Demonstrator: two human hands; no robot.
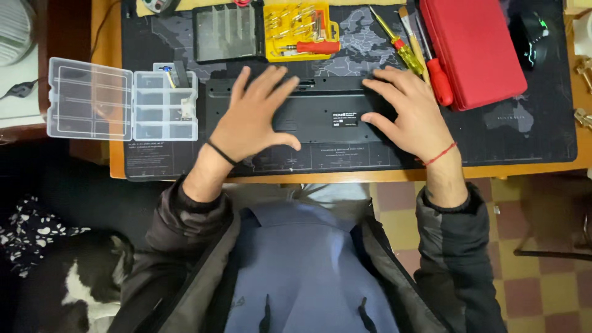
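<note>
Black keyboard (320, 111) lying underside up near the front edge of the dark desk mat (542, 135), roughly mid-width. Left hand (253, 117) spread flat on its left half, fingers splayed, clasping nothing. Right hand (410, 114) likewise flat and unclenched on the right half, fingertips reaching the far edge. At the mat's left edge, an open clear compartment box (123, 98), lid hanging past the desk. Along the back edge, a yellow bit tray (299, 28) beside a clear lid (227, 32). Toward the back right corner, a yellow-handled screwdriver (398, 43), a red-handled screwdriver (436, 77), a closed red case (472, 49).
</note>
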